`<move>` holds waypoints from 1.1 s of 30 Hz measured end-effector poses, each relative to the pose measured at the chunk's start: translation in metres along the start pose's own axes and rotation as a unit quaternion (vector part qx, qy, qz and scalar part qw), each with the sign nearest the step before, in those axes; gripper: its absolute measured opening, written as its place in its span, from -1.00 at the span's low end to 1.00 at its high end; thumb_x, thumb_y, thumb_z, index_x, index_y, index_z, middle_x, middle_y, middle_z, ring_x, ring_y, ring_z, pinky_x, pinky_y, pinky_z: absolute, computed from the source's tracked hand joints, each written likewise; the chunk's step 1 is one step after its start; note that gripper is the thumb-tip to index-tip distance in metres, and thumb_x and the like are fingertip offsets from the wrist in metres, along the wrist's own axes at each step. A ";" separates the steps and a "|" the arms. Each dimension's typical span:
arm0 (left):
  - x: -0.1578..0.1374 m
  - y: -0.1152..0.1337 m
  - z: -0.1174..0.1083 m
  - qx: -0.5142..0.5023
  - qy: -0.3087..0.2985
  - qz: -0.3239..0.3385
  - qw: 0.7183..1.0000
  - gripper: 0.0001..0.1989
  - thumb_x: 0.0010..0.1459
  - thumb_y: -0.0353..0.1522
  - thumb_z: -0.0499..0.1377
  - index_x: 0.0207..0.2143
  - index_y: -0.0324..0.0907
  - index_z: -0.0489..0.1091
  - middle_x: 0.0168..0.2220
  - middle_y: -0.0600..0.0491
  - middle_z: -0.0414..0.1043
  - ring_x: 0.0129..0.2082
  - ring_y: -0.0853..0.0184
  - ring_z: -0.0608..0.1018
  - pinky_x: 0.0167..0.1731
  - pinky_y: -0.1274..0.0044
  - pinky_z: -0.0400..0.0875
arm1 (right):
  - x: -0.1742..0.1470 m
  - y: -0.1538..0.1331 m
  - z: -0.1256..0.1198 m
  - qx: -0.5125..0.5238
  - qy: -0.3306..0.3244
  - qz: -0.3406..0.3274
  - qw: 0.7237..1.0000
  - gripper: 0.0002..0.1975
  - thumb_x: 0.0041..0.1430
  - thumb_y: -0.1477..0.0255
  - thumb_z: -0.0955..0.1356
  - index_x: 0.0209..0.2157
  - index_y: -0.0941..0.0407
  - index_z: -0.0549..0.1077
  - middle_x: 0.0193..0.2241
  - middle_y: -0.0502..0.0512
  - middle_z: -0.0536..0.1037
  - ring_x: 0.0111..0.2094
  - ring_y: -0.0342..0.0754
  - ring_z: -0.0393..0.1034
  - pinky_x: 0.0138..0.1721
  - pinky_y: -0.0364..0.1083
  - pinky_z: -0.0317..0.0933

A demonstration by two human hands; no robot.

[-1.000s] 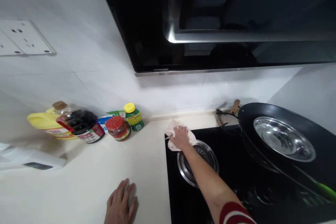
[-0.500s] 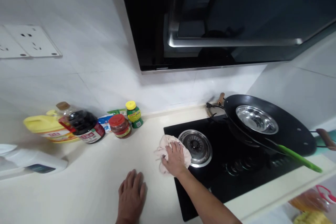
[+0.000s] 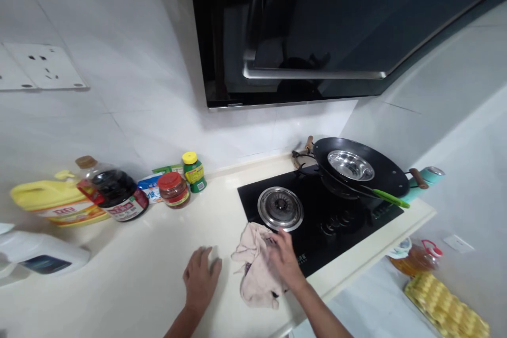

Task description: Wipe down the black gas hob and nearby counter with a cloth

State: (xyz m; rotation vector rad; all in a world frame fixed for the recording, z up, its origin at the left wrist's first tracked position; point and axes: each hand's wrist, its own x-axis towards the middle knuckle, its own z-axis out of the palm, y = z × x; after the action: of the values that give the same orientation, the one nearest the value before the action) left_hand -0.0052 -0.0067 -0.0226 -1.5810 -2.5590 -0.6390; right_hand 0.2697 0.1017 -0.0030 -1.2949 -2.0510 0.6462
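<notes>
A crumpled pale pink cloth (image 3: 255, 269) lies across the left front edge of the black gas stove (image 3: 317, 232), partly on the countertop. My right hand (image 3: 285, 263) is over the cloth's right side with fingers apart and slightly bent, some blurred; it does not look closed on the fabric. On the countertop left of the cloth, my left hand (image 3: 201, 277) rests palm down, fingers loosely spread and holding nothing. Just beyond the cloth is the round metal burner (image 3: 280, 208).
A black wok (image 3: 384, 169) holding a steel bowl (image 3: 350, 165) sits on the right burner, with a green-handled utensil (image 3: 390, 198) sticking out. At left stand a red-lidded jar (image 3: 173, 190), a green bottle (image 3: 194, 173), a dark sauce bottle (image 3: 119, 190) and a yellow jug (image 3: 59, 200). The range hood (image 3: 301, 26) overhangs.
The cloth has come toward me, away from the burner, and is more spread out. My right hand has moved nearer and loosened from lying flat on it. The camera view has shifted right.
</notes>
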 end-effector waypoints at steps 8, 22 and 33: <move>-0.006 0.138 0.020 -0.092 -0.159 0.198 0.963 -0.31 0.23 -0.06 0.18 0.39 0.15 0.21 0.58 -0.02 -0.17 0.55 -0.18 -0.13 0.41 -0.18 -0.17 | 0.004 0.108 -0.054 -0.250 0.110 0.185 0.944 -0.40 0.42 0.25 0.09 0.24 0.25 0.46 0.32 0.43 0.34 0.40 0.31 0.11 0.39 0.30 -0.03; -0.044 0.146 0.013 -0.133 -0.282 0.226 0.923 -0.26 0.21 0.03 0.18 0.40 0.13 0.20 0.54 -0.05 -0.01 0.53 -0.29 -0.09 0.39 -0.23 -0.09 | -0.011 0.123 -0.039 -0.323 0.111 0.178 0.923 -0.35 0.42 0.20 0.06 0.32 0.22 0.39 0.39 0.33 0.29 0.46 0.21 0.01 0.42 0.23 -0.13; -0.084 0.093 0.034 -0.095 -0.213 0.228 0.945 -0.20 0.23 -0.19 0.20 0.46 0.26 -0.03 0.56 0.07 -0.11 0.52 -0.16 0.05 0.38 -0.11 0.08 | -0.014 0.125 -0.036 -0.315 0.140 0.155 0.926 -0.33 0.40 0.18 0.04 0.26 0.23 0.44 0.34 0.33 0.36 0.44 0.21 0.05 0.41 0.25 -0.10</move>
State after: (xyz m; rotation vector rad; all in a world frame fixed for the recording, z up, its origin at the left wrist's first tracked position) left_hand 0.1205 -0.0285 -0.0469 -2.5132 -2.2801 -0.5493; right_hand 0.3767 0.1417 -0.0672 -1.9711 -1.8890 -0.1080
